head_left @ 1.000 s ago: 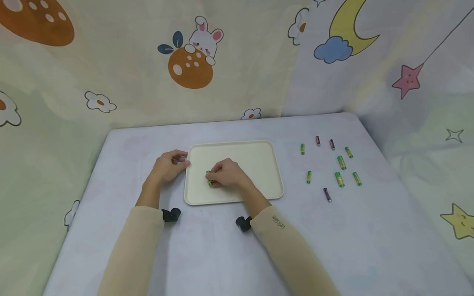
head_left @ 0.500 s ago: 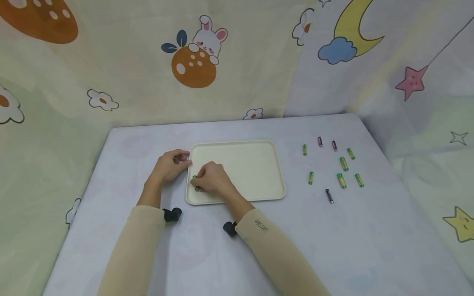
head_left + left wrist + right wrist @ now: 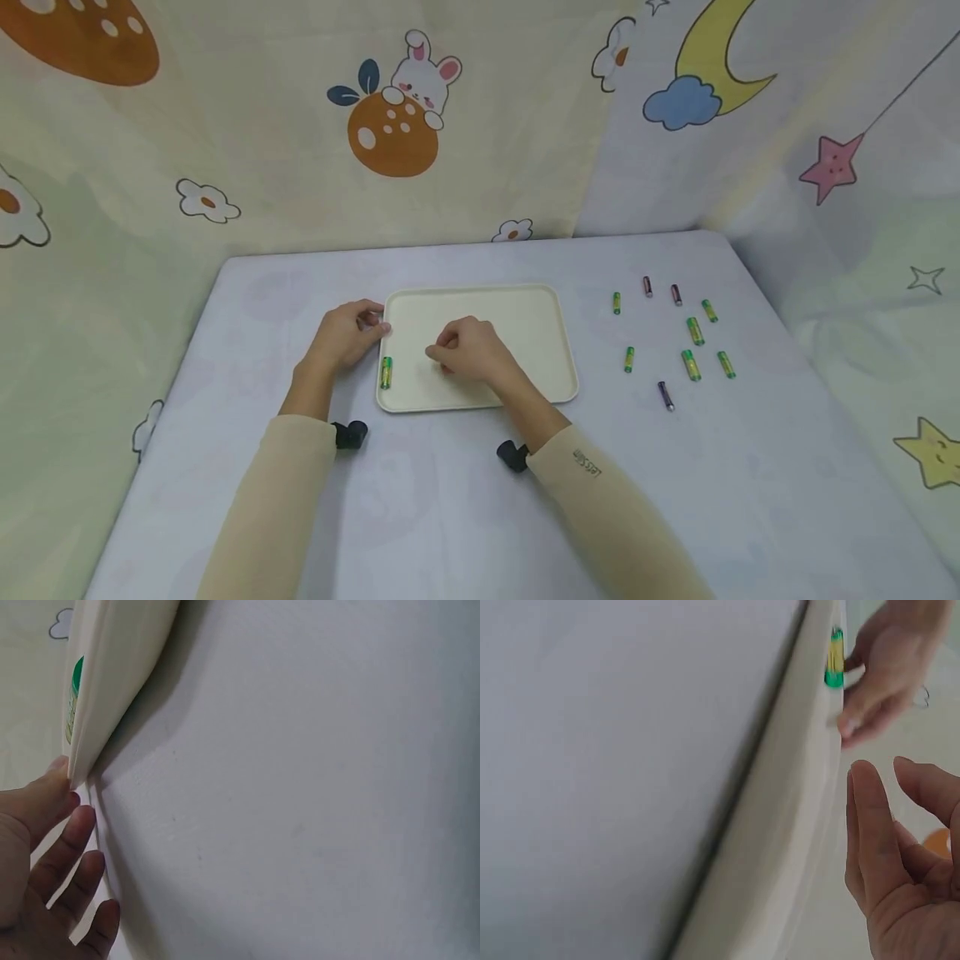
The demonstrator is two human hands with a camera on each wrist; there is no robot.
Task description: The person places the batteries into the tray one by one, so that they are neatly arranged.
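Note:
A cream tray point(image 3: 487, 346) lies on the table. At its left edge my left hand point(image 3: 343, 335) pinches the rim; the left wrist view shows the thumb of that hand point(image 3: 52, 855) over the rim and other fingers spread below. A green-and-yellow battery point(image 3: 386, 372) lies in the tray along its left side, near my left thumb, and also shows in the right wrist view as a battery point(image 3: 835, 658) by the rim. Over the middle of the tray hovers my right hand point(image 3: 472, 350), holding nothing. Its thumb stands apart from fairly straight fingers point(image 3: 874, 832).
Right of the tray, several loose batteries are scattered: green ones such as a thicker battery point(image 3: 691, 365) and a thin battery point(image 3: 628, 359), plus a dark purple battery point(image 3: 666, 396) and two reddish ones point(image 3: 647, 287). Patterned cloth point(image 3: 285, 125) hangs behind the table.
My right hand carried the battery left to the tray's left side, let go of it there, and moved back right. The left hand stayed at the rim.

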